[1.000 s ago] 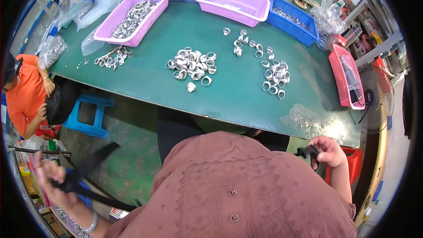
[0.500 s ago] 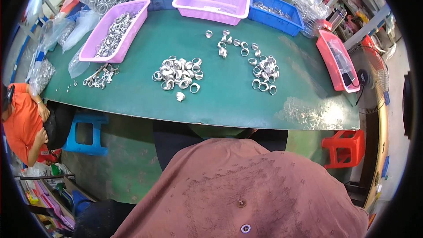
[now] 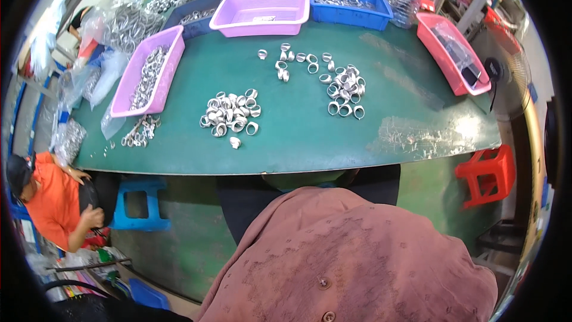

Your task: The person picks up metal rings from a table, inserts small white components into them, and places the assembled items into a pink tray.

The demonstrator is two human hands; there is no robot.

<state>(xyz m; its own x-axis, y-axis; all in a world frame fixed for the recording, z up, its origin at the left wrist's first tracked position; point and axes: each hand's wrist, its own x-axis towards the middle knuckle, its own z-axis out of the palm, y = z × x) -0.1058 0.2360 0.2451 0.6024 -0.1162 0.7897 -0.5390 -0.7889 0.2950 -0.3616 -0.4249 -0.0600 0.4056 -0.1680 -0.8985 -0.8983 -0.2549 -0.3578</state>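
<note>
Neither of my hands shows in the head view. Silver-coloured metal rings (image 3: 229,110) lie in a heap left of the middle of the green table (image 3: 286,137). One lone ring (image 3: 235,142) sits just in front of that heap. Farther right is a second heap of rings (image 3: 345,86), and behind it several loose rings (image 3: 301,58) are spread out. Key-like metal pieces (image 3: 142,132) lie by the left purple basket (image 3: 162,83), which holds many small silver parts.
At the back stand a purple basket (image 3: 260,27) and a blue tray (image 3: 351,19) of metal parts. A pink basket (image 3: 456,62) is at the right, near a fan (image 3: 506,77). A person in orange (image 3: 53,203) sits left by a blue stool (image 3: 141,214); a red stool (image 3: 488,173) stands right.
The view has turned and tilted, so the table and its contents sit differently in the picture. The rings keep their arrangement. The person in orange has moved a hand.
</note>
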